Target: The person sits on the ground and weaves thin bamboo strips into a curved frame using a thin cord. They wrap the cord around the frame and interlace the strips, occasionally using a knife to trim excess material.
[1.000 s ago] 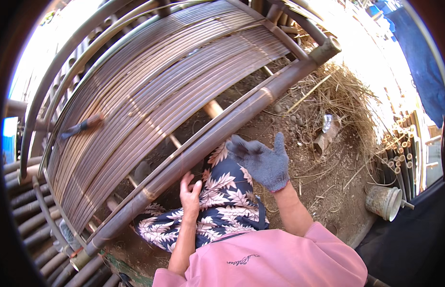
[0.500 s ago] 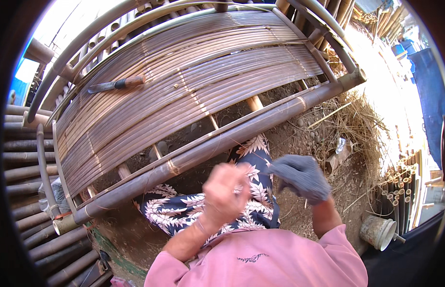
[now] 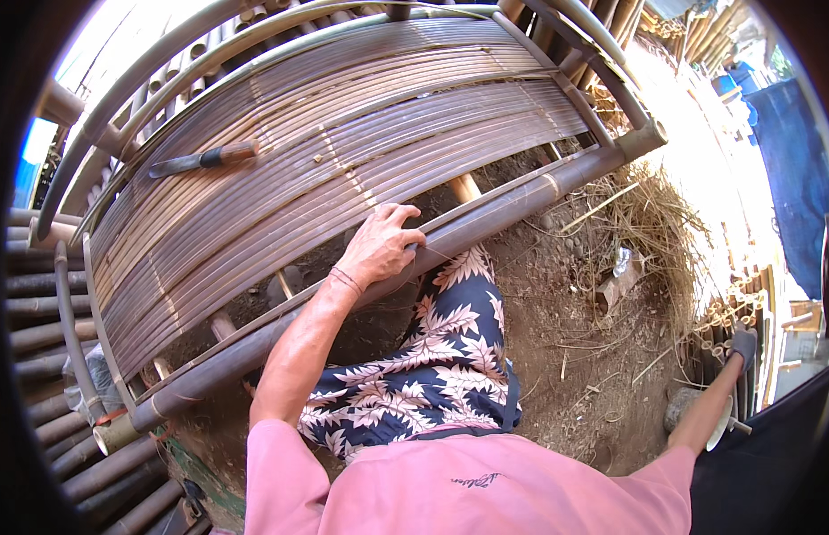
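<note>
My bare left hand (image 3: 383,242) is on the front bamboo rail (image 3: 512,203) of a bench, its fingers curled over the rail's top edge. Beyond it spreads the seat of narrow bamboo slats (image 3: 281,178), with gaps between the last slat and the rail. A knife (image 3: 205,159) with a wooden handle lies on the slats, away from both hands. Far to the right, my right hand (image 3: 743,346), in a grey glove, is stretched out to a stack of cut bamboo lengths (image 3: 731,312). Its fingers are too small and hidden to make out.
A pile of dry bamboo shavings (image 3: 655,223) lies on the dirt floor right of the bench. A bucket (image 3: 719,423) stands under my right forearm. Bamboo poles (image 3: 49,334) are stacked at left, near a clear plastic bag (image 3: 98,374). A blue cloth (image 3: 789,178) hangs at far right.
Both hands were close together over my lap. My left hand has moved forward onto the rail, and my gloved right hand has swung far out to the right.
</note>
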Motion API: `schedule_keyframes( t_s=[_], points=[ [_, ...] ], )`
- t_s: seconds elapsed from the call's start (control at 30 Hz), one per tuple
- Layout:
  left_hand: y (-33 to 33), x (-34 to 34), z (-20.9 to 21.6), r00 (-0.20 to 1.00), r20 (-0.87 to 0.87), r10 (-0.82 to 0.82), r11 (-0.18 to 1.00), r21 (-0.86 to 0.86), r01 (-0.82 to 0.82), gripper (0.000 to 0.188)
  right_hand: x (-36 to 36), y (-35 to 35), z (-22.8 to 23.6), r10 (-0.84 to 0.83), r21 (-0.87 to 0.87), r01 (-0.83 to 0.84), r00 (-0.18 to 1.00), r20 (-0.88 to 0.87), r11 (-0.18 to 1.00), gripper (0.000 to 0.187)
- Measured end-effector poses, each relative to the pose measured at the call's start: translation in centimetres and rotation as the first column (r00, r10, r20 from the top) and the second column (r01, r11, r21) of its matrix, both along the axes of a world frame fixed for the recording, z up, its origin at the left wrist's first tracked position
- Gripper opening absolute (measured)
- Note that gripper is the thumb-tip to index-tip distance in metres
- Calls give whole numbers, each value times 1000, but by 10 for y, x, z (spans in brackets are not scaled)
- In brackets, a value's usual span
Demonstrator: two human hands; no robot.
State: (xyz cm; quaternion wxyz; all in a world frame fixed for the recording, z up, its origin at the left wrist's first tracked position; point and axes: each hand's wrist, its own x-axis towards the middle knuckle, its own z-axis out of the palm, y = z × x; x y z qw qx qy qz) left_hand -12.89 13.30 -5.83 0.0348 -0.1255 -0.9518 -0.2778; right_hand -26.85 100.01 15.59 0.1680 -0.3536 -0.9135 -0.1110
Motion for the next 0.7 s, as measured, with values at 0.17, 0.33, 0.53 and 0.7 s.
schedule_keyframes(
  t_s=[0.17, 0.33, 0.53, 0.7],
  points=[
    [-6, 0, 5, 998, 47, -44, 992, -118, 49, 11, -17, -246, -141, 764, -158, -769, 637, -103, 620, 64],
    [-2, -1, -9, 999, -11, -45, 996, -73, 44, 9, 72, -565, -182, 993, -589, -806, 104, -51, 54, 73],
    [-8, 15, -24, 995, 31, 90, 961, 261, -95, 10, 140, -675, -225, 975, -312, -931, 218, -54, 191, 57],
    [0, 20, -17, 997, -40, 68, 994, 92, -64, 17, 140, -672, -256, 913, -511, -860, 210, -349, 2, 20]
  ],
)
